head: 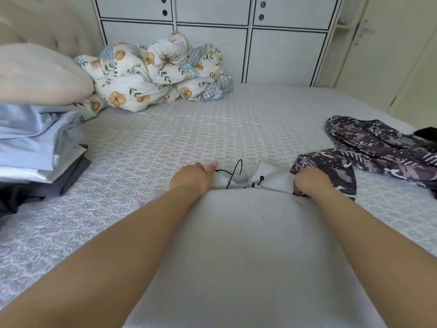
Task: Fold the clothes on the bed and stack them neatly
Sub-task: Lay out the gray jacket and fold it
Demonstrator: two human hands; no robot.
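Observation:
A pale grey garment (248,245) with a thin black drawcord (233,172) lies spread on the bed (165,138) in front of me, stretched between my arms. My left hand (192,177) grips its far left corner, thumb pointing right. My right hand (312,182) is closed on its far right corner. A dark patterned garment (378,150) lies crumpled to the right, touching the grey one near my right hand. A stack of folded clothes (40,150), light blue over white and dark grey, sits at the left edge.
A bunched floral duvet (153,72) and a beige pillow (40,74) lie at the head of the bed. White cabinets (236,31) stand behind it. A small black item (426,133) shows at the far right.

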